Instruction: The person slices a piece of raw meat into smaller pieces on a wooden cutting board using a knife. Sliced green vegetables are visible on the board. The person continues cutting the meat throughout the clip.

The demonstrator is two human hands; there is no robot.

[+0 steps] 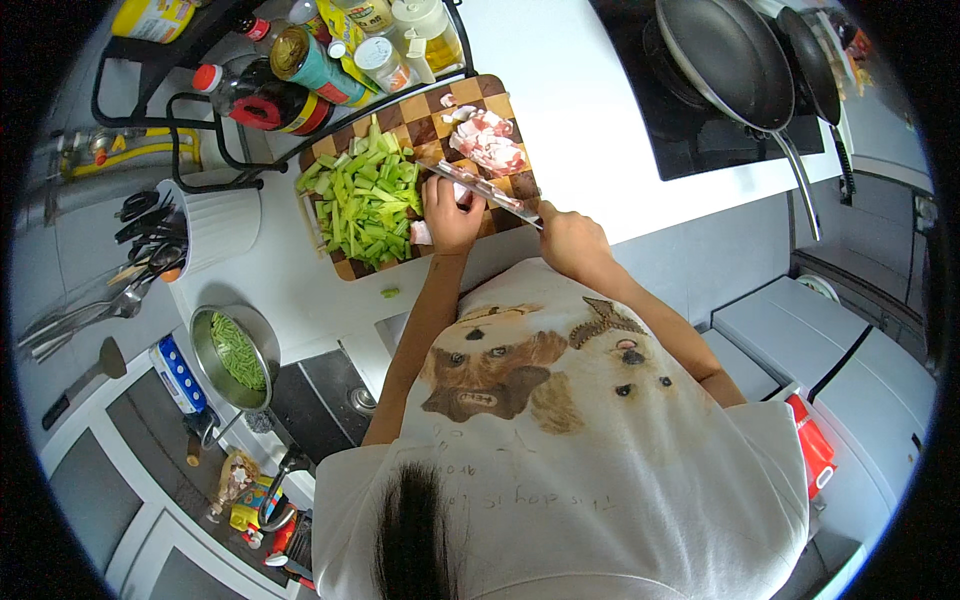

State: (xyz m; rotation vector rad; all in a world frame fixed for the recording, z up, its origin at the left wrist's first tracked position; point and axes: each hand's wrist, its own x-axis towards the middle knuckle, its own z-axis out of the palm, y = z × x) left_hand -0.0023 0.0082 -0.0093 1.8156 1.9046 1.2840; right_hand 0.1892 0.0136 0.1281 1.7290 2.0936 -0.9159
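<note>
A checkered wooden cutting board [416, 112] lies on the white counter before me. On its left part is a heap of chopped green celery [367, 199]. Sliced pale-pink fatty meat [487, 142] is piled at the upper right. In my right hand [574, 238] is the handle of a kitchen knife [480, 186], its blade slanting up and left across the board, with bits of meat along it. My left hand [452, 217] presses a piece of meat [462, 196] to the board just below the blade. Another small meat piece [421, 232] lies beside that wrist.
A black rack [225, 161] with bottles and jars borders the board's upper left. To the right, a frying pan [727, 64] sits on the black cooktop [675, 150]. At lower left, a metal pot [201, 337] holds cut green beans near the sink [315, 397]. A utensil holder [225, 225] stands left.
</note>
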